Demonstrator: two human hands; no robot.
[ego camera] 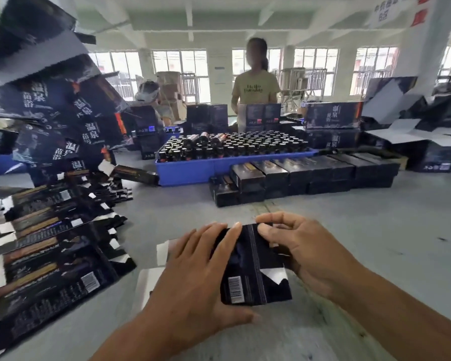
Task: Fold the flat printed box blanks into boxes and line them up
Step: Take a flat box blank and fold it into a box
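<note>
A dark box blank (250,267) with a barcode lies partly folded; flat blanks (50,259) sit spread out left; folded boxes (305,175) line up behind.

Daylight pours in through the back windows (315,71), which are blown out white, and I get an even, fairly bright room. Soft shadows sit under my left hand (193,269) and right hand (302,251) on the counter (375,230). The stacked box blanks (50,256) on the left smear and tear at the edge, probably wide-angle warping. The far background looks soft and hazy.
</note>
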